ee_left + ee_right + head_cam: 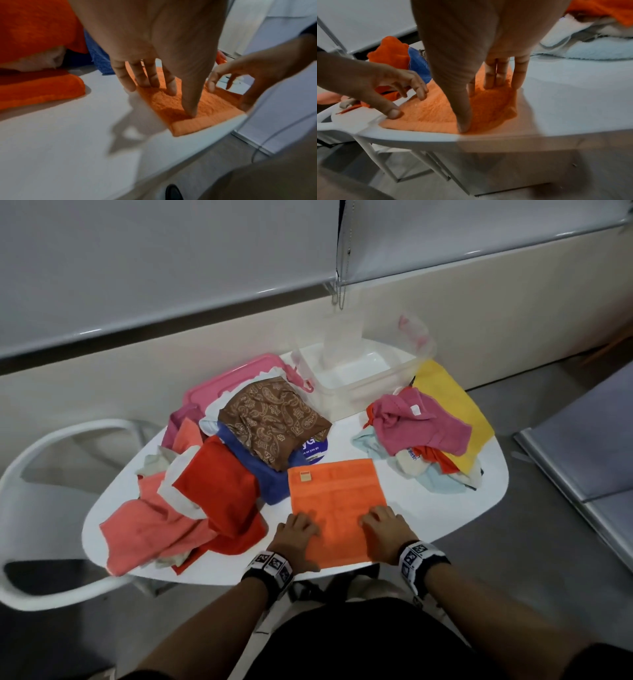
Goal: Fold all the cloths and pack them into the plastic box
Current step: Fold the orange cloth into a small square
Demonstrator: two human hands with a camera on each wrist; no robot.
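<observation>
Orange cloth [337, 501] spread flat at lower centre of the white table [428, 508]. Pressed at its near corners by left hand [296, 534] and right hand [385, 529], fingers straight, gripping nothing. Clear plastic box [363, 371] at upper centre, between cloth heaps.

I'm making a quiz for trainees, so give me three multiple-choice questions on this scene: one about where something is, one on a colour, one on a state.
1. Where does the plastic box stand?
A. far side of the table
B. on the chair
C. on the floor

2. What colour is the cloth under both hands?
A. blue
B. orange
C. yellow

3. What is in the box?
A. a folded stack
B. one cloth
C. nothing

Answers:
1 A, it sits beyond the cloth piles.
2 B, the left hand and right hand press on orange towelling.
3 C, its white bottom shows bare.
</observation>
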